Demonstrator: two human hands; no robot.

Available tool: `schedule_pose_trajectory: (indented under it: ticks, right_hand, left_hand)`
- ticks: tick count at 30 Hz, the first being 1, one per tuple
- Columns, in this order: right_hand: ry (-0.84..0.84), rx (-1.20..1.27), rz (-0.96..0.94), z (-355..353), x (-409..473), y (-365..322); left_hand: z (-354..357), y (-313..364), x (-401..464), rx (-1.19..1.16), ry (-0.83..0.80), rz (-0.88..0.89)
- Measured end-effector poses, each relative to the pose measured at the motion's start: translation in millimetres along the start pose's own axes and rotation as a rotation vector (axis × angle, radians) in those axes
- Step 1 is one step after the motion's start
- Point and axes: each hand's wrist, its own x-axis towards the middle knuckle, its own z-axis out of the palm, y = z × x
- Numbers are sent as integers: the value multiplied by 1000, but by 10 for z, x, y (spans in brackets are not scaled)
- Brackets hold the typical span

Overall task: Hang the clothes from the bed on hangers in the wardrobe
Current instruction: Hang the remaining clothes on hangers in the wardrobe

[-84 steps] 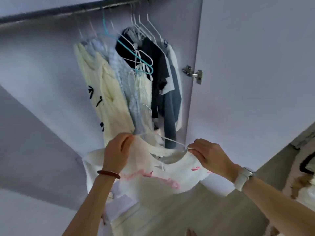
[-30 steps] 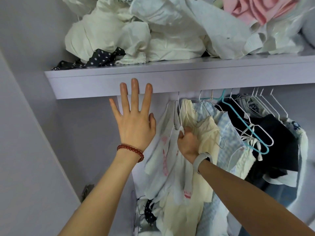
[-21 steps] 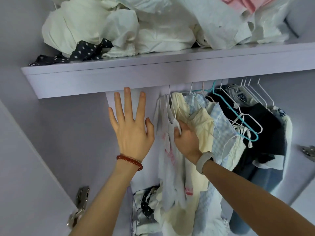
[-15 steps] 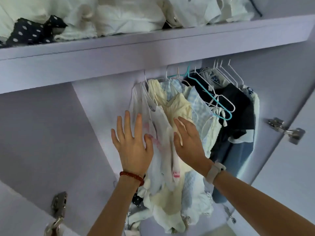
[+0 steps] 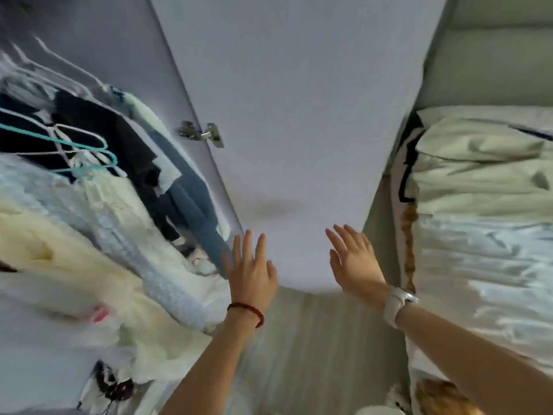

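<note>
Clothes hang in the wardrobe on the left: a cream garment point(image 5: 59, 253), a pale blue checked one point(image 5: 125, 235), dark and grey-blue ones point(image 5: 185, 199). White wire hangers point(image 5: 68, 70) and a teal hanger point(image 5: 86, 148) show above them. My left hand point(image 5: 250, 271), with a red bead bracelet, is held up empty with straight fingers in front of the open wardrobe door point(image 5: 299, 115). My right hand point(image 5: 354, 262), a white watch on its wrist, is also flat and empty, near the door's lower edge. The bed point(image 5: 484, 223) with pale crumpled bedding lies on the right.
A metal hinge point(image 5: 202, 134) joins the door to the wardrobe side. A light wood floor point(image 5: 314, 348) runs between wardrobe and bed. A patterned cloth point(image 5: 407, 235) hangs along the bed's left edge. More clothing point(image 5: 107, 387) lies low in the wardrobe.
Both hands have left the hung white garment and moved right, empty, in front of the door. The view has swung right and down, from the wardrobe shelf toward the floor and bed.
</note>
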Motion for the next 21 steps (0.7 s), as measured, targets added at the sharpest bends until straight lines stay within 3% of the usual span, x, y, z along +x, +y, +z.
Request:
schedule_pose_trajectory:
  ticks: [7, 13, 17, 21]
  right_hand:
    - [73, 12, 528, -447, -1247, 2278]
    - [115, 87, 1017, -788, -2451, 3883]
    - [191, 177, 1307, -901, -3082, 4673]
    - [198, 239, 1526, -927, -3532, 5306]
  left_hand:
    - [1095, 2309, 72, -26, -311, 378]
    - [2158, 4194, -334, 8, -717, 645]
    - [2702, 4997, -635, 45, -877, 785]
    - [3116, 5388, -872, 173, -1037, 875]
